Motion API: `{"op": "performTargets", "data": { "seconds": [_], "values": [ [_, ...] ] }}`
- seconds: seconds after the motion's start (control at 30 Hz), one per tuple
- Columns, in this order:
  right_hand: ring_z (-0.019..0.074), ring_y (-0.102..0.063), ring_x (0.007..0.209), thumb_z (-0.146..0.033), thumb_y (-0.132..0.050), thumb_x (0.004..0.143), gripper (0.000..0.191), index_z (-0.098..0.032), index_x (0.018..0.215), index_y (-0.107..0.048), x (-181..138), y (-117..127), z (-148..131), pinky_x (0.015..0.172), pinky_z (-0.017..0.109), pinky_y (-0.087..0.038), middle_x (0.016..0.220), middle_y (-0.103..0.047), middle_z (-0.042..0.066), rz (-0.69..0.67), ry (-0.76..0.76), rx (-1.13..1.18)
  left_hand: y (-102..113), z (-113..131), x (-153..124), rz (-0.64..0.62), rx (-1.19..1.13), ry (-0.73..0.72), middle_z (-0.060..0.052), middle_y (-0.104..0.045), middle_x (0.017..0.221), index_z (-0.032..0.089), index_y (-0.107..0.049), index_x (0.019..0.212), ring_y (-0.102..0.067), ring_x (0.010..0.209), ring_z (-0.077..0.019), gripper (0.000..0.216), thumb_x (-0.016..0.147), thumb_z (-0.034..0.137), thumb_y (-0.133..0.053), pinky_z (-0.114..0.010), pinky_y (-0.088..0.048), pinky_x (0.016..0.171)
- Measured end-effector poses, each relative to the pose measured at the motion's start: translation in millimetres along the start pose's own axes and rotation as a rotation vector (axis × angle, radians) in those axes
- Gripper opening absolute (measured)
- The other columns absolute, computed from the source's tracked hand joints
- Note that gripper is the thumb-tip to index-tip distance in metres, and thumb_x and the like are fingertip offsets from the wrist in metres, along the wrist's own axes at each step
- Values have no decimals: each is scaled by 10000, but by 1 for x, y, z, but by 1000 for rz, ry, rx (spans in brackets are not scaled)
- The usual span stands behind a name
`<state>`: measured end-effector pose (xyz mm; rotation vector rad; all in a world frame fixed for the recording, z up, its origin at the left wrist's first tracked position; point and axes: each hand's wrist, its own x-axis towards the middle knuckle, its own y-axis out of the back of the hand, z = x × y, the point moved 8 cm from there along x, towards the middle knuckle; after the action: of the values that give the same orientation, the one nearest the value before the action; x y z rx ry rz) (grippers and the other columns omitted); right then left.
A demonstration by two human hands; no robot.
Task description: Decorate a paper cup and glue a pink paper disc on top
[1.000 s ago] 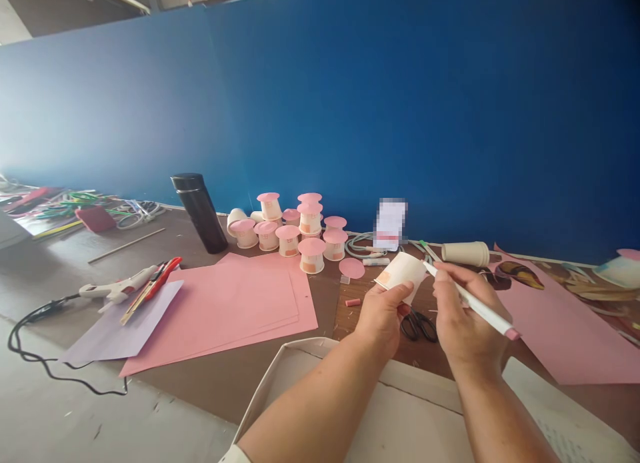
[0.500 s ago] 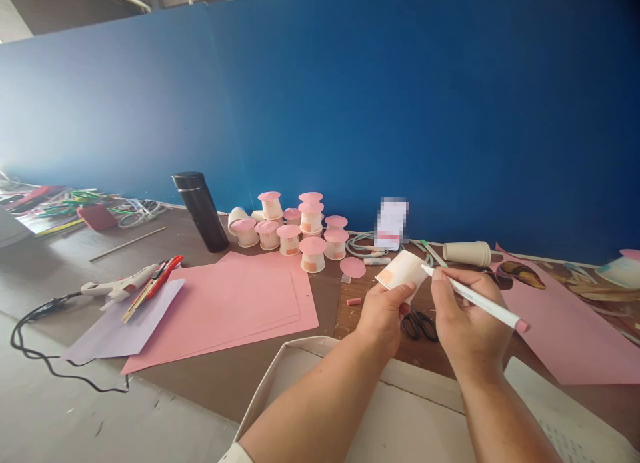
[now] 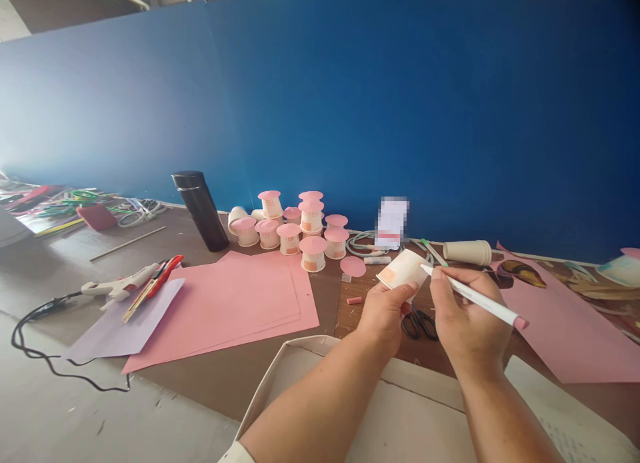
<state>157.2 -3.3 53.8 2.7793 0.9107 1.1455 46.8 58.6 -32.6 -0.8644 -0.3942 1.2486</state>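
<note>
My left hand (image 3: 383,313) grips a small white paper cup (image 3: 403,270) lying on its side, with an orange patch on its wall. My right hand (image 3: 465,320) pinches a white pen with a pink end (image 3: 475,298), and its tip touches the cup's side. Black scissors (image 3: 419,323) lie on the table just beneath both hands. A pink paper disc (image 3: 353,266) and a small pink scrap (image 3: 353,300) lie to the left of the cup.
A cluster of cups topped with pink discs (image 3: 295,230) stands at the blue wall, beside a black flask (image 3: 200,210). Pink sheets (image 3: 235,303) lie left, another pink sheet (image 3: 555,330) right. A glue gun (image 3: 117,288), a red cutter (image 3: 155,284) and a cardboard box (image 3: 400,410) are near.
The cup has been turned slightly in my left hand, and the pen's tip has shifted a little along its wall. Everything else on the table stays put.
</note>
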Motion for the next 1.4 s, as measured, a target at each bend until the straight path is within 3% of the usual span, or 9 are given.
{"op": "performTargets", "data": {
  "seconds": [0.83,0.97,1.1,1.4],
  "values": [
    [211,-655,693,-397,-662,802,219,-180,827,-670,0,0,-2,646,337,-537,746,-688,68,2,-10,4,4,4,3,-14,88,-76,-53,-712,886,131,-791,964,-451,633,-87,408,590,279,-856,-256,-354,638],
    [196,-630,648,-391,-664,797,209,-183,808,-661,1,2,-4,599,322,-520,715,-669,57,13,-1,2,0,12,1,-29,156,-124,-77,-758,953,146,-808,977,-631,822,-173,355,643,265,-833,-289,-452,815],
    [194,-619,623,-406,-666,805,219,-188,792,-646,2,3,-6,578,323,-514,682,-648,49,20,5,12,-5,20,-3,-72,187,-178,-98,-777,1045,167,-815,959,-678,1050,-269,321,655,256,-868,-361,-440,1018],
    [203,-627,630,-407,-663,810,220,-189,791,-642,3,4,-5,592,335,-521,679,-653,53,28,3,10,-7,26,-5,-66,274,-250,-86,-778,1080,174,-820,971,-688,1098,-272,236,744,202,-766,-354,-482,999]
  ]
}}
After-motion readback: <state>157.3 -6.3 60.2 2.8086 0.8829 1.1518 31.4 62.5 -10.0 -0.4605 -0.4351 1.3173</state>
